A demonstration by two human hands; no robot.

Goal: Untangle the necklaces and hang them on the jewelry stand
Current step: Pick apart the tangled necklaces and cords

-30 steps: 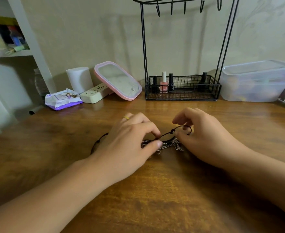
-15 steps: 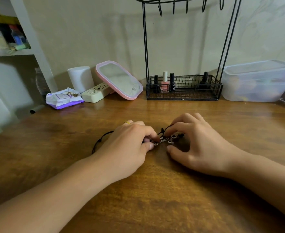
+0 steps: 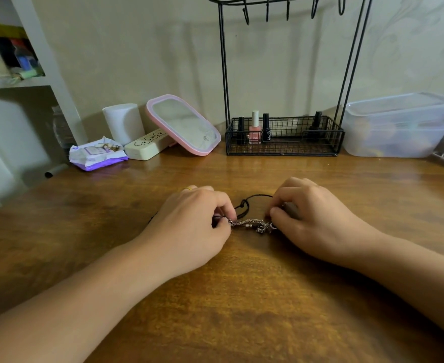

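Note:
A silver chain necklace (image 3: pixel 251 221) lies tangled with a black cord necklace (image 3: pixel 244 205) on the wooden table (image 3: pixel 242 297), between my hands. My left hand (image 3: pixel 192 226) pinches the left end of the tangle with thumb and forefinger. My right hand (image 3: pixel 310 218) pinches the right end, where small charms bunch up. The chain is stretched between the two hands. Part of the cord runs hidden under my left hand. The black wire jewelry stand (image 3: pixel 283 137) rises at the back, its hooks (image 3: pixel 289 9) bare.
Nail polish bottles (image 3: pixel 255 129) stand in the stand's basket. A pink mirror (image 3: pixel 184 124), a cream case (image 3: pixel 147 145), a white roll (image 3: pixel 122 123) and a wipes pack (image 3: pixel 96 155) sit back left. A clear lidded box (image 3: pixel 399 124) is back right. White shelves (image 3: pixel 19 82) stand left.
My hands have drawn slightly apart, stretching the silver chain out between them. The black cord loop now arches up behind the chain.

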